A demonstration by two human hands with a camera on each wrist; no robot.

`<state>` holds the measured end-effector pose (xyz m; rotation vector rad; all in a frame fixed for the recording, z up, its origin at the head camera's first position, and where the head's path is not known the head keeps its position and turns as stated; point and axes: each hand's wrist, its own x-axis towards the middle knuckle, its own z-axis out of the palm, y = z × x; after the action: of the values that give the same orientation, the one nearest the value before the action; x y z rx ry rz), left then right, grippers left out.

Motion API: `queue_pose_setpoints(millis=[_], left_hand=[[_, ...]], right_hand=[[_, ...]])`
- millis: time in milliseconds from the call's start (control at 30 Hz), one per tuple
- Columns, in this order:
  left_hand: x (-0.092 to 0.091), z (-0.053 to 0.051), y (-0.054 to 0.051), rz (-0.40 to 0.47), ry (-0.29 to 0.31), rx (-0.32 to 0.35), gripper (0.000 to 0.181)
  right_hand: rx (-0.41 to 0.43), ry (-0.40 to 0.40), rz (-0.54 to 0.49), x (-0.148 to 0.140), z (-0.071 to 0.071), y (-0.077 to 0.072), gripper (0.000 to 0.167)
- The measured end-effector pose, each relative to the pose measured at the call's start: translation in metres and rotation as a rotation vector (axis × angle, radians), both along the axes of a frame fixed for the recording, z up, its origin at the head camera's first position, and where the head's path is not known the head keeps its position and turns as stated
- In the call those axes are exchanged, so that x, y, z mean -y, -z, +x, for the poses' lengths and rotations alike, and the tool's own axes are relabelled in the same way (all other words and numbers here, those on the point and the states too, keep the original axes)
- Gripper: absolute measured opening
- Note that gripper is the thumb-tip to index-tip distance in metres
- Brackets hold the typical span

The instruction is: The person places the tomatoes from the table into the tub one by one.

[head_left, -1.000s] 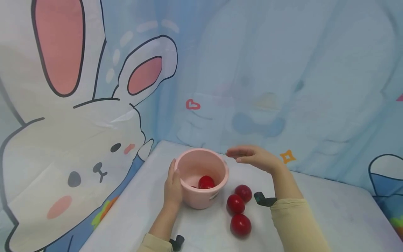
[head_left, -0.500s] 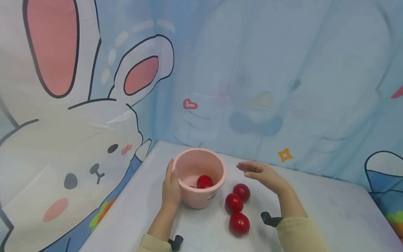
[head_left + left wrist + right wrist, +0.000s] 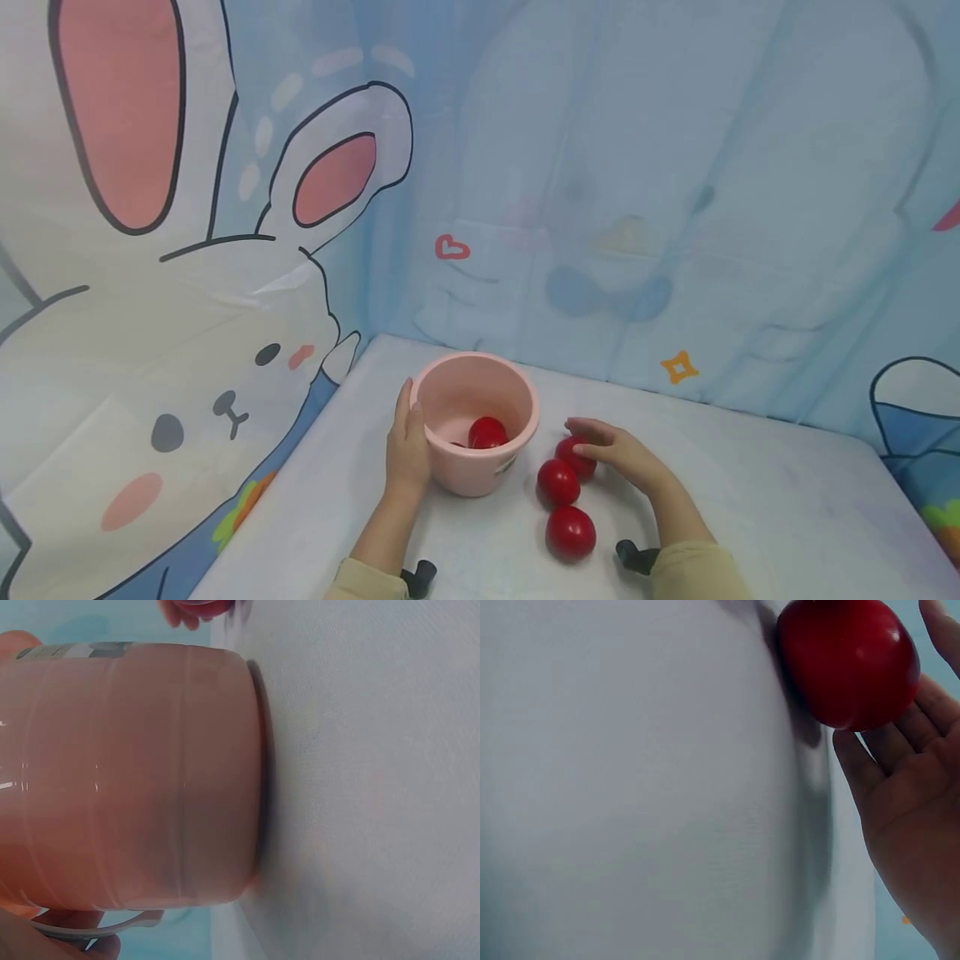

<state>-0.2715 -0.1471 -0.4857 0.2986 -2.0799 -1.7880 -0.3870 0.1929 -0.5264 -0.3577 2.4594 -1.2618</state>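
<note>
1. Closest in, two pale yellow sleeves reach onto the table, a black camera showing at the right one.
2. Here's the front ball, red and glossy, nearest of three in a short line on the white cloth.
3. Just beyond it sits the middle ball, a touch to the left — whether those two touch, I can't tell.
4. And now the left hand, holding the near left side of the bucket, some fingers at the pale handle in the left wrist view.
5. That bucket stands upright, pink, left of the line, with a label on its wall.
6. Look inside: an inner ball, red, beside a sliver of red mostly hidden by the rim.
7. Over to the right hand, well apart from the left, loosely curved about the far ball and not clamped; fingertip contact is hard to judge.
8. Behind it all hangs a blue backdrop — big white rabbit at left, small orange star low down.
</note>
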Motion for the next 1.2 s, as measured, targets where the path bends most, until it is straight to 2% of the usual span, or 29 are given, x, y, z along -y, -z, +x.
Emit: queue_pose_setpoints(millis=[233, 500, 733, 900, 1200], left_hand=[[0.000, 0.000, 0.000, -0.002, 0.010, -0.015, 0.049], [0.000, 0.000, 0.000, -0.001, 0.005, -0.011, 0.049], [0.000, 0.000, 0.001, -0.004, 0.003, -0.015, 0.048], [-0.001, 0.000, 0.001, 0.001, 0.007, -0.012, 0.048], [0.001, 0.001, 0.001, 0.011, 0.012, -0.010, 0.048]], right_hand=[[0.014, 0.012, 0.029, -0.001, 0.003, 0.008, 0.069], [-0.017, 0.016, 0.069, -0.002, 0.005, 0.008, 0.067], [-0.042, 0.053, 0.071, -0.004, 0.004, 0.006, 0.067], [-0.084, 0.031, 0.044, -0.004, 0.003, -0.015, 0.066], [-0.198, -0.054, -0.034, 0.003, -0.004, -0.082, 0.063]])
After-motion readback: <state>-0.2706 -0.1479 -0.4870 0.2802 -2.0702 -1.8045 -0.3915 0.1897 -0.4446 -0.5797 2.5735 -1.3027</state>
